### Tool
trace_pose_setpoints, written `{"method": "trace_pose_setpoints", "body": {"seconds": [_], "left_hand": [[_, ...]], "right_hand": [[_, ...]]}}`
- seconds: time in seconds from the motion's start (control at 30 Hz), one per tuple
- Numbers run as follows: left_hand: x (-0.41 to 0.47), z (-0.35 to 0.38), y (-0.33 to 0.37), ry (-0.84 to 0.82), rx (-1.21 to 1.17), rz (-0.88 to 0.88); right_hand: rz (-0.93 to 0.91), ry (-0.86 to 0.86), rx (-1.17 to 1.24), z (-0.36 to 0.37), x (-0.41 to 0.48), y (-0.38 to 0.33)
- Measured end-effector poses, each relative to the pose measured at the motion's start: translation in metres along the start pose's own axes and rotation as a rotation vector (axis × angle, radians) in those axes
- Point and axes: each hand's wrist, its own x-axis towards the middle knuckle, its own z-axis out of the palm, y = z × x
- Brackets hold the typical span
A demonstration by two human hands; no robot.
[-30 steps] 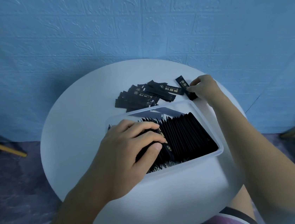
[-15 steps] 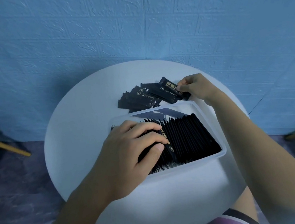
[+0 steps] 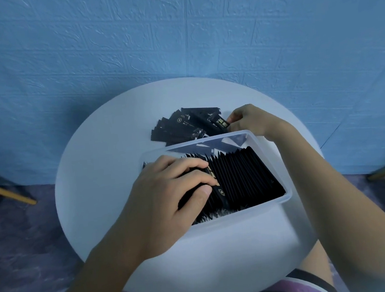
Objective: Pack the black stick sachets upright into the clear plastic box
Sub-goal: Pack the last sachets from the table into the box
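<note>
now fetching the next sachet, row held in place

the right hand (image 3: 248, 120) pinches one black sachet (image 3: 220, 124) by its end, fingertips closed on it, at the right edge of the loose pile (image 3: 182, 126). that pile lies flat on the round white table (image 3: 99, 180), just behind the clear plastic box (image 3: 287, 197). the left hand (image 3: 168, 196) curls over the tops of the packed row (image 3: 242, 173) at the box's left end, thumb on the near side, bracing the sachets standing on edge. the box looks largely filled, with a gap along its far wall. next, i judge, the pinched sachet must be lifted over that wall, turned upright and slid in beside the row without tipping it.
</note>
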Motion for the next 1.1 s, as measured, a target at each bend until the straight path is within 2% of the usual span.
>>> {"method": "trace_pose_setpoints", "body": {"seconds": [0.23, 0.43, 0.6, 0.7, 0.8, 0.87, 1.1], "left_hand": [[0.000, 0.000, 0.000, 0.011, -0.005, 0.010], [0.001, 0.000, 0.001, 0.011, -0.006, 0.004], [0.001, 0.001, 0.000, 0.023, -0.005, 0.008], [0.000, 0.002, -0.002, 0.032, -0.012, 0.016], [0.000, 0.004, -0.003, 0.038, -0.014, 0.024], [-0.001, 0.004, -0.004, 0.047, -0.013, 0.028], [-0.002, 0.005, -0.006, 0.065, -0.017, 0.020]], "right_hand": [[0.018, 0.043, 0.116, -0.014, -0.018, 0.007], [-0.118, 0.140, 0.246, -0.037, -0.065, -0.022], [-0.187, 0.126, 0.262, -0.037, -0.120, -0.056], [-0.147, 0.096, 0.252, -0.023, -0.143, -0.068], [-0.029, -0.056, 0.084, 0.007, -0.158, -0.070], [0.035, -0.091, -0.062, 0.025, -0.164, -0.067], [-0.046, 0.050, -0.302, 0.038, -0.168, -0.067]]}}
